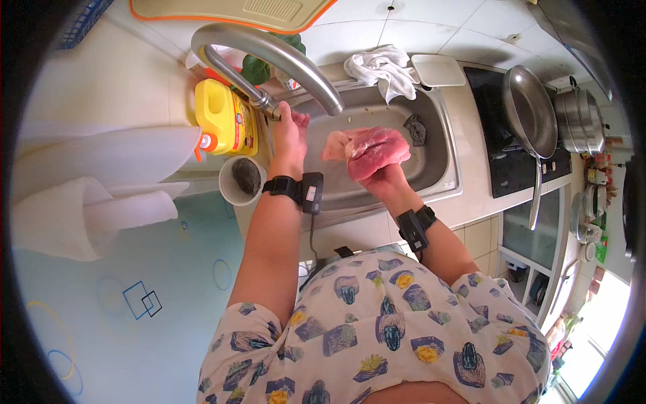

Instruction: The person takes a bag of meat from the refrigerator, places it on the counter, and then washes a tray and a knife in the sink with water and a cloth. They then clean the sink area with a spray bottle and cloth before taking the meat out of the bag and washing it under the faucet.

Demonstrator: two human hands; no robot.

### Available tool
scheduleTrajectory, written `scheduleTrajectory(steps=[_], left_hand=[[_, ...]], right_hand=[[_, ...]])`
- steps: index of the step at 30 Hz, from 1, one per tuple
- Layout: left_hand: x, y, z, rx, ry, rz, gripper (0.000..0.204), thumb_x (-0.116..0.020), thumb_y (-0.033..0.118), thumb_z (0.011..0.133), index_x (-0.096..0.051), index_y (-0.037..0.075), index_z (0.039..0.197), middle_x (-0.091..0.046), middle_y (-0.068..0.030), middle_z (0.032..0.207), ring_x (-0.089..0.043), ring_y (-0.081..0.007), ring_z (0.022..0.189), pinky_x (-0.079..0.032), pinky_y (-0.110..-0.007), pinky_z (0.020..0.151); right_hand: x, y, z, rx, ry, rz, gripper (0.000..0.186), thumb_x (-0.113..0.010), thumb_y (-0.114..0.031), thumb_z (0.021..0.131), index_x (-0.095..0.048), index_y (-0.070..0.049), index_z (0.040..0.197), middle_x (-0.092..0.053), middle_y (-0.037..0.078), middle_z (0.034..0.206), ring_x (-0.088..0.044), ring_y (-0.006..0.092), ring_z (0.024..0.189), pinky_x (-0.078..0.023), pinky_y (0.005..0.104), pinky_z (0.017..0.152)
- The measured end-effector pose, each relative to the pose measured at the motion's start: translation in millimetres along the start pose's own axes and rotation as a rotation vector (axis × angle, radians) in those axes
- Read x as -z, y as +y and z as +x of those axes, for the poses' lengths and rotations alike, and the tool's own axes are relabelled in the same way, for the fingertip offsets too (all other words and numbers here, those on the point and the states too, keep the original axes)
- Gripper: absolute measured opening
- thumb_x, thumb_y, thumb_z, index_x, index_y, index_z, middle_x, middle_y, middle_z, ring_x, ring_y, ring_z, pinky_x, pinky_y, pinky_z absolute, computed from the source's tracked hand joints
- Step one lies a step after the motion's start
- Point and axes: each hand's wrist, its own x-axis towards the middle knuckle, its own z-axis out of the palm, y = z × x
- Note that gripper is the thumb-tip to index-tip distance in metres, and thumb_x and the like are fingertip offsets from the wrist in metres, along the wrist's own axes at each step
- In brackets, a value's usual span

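My left hand [291,131] is at the base of the steel faucet [296,64], fingers curled at its handle [270,106]; the exact grip is partly hidden. My right hand [380,182] holds a piece of raw pink meat [373,151] over the steel sink [441,135], palm underneath. The faucet spout is above and left of the meat. A dark crumpled item [416,128] lies in the sink to the right.
A yellow jug [222,118] and white cup with a dark scrubber [235,175] sit left. A white cloth [377,71] and pale tray [437,71] are behind the sink. A frying pan [528,111] and steel pots [575,121] stand on the black cooktop [511,178] right.
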Motion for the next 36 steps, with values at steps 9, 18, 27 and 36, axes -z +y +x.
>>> scheduleTrajectory(steps=[9, 18, 27, 36], left_hand=[[12.6, -8.9, 6.4, -0.077, 0.021, -0.037, 0.036, -0.059, 0.040, 0.090, -0.050, 0.007, 0.080, -0.049, -0.0031, 0.072, -0.053, -0.0176, 0.068, -0.051, -0.034, 0.074], [-12.1, -43.9, -87.9, -0.063, -0.345, 0.604, 0.052, -0.065, 0.029, 0.088, -0.046, 0.001, 0.128, -0.059, -0.0074, 0.112, -0.058, -0.0159, 0.097, -0.047, -0.030, 0.085], [-3.8, -48.7, -71.7, -0.303, -0.204, 0.944, 0.038, -0.055, 0.031, 0.093, -0.059, 0.002, 0.116, -0.064, -0.0091, 0.108, -0.061, -0.0166, 0.096, -0.047, -0.031, 0.083], [-7.4, -43.5, -97.6, -0.196, -0.444, 0.824, 0.040, -0.067, 0.026, 0.085, -0.056, 0.002, 0.115, -0.063, -0.0028, 0.096, -0.060, -0.0147, 0.085, -0.049, -0.028, 0.076]], right_hand=[[21.1, 8.2, 20.5, 0.023, -0.018, -0.043, 0.039, -0.055, -0.036, 0.092, -0.050, -0.007, 0.117, -0.058, 0.009, 0.112, -0.058, 0.0227, 0.103, -0.050, 0.0381, 0.092], [17.4, 8.3, 18.2, 0.040, 0.215, 0.045, 0.040, -0.050, -0.039, 0.094, -0.051, -0.007, 0.117, -0.056, 0.009, 0.119, -0.056, 0.0247, 0.108, -0.049, 0.0446, 0.093], [36.5, 16.6, 22.8, -0.104, 0.334, 0.117, 0.047, -0.046, -0.039, 0.095, -0.044, -0.004, 0.127, -0.049, 0.020, 0.124, -0.052, 0.0356, 0.112, -0.045, 0.0515, 0.097], [40.8, 0.5, 31.4, 0.033, 0.333, 0.035, 0.049, -0.041, -0.039, 0.097, -0.039, -0.003, 0.130, -0.045, 0.019, 0.130, -0.048, 0.0371, 0.116, -0.041, 0.0536, 0.100]])
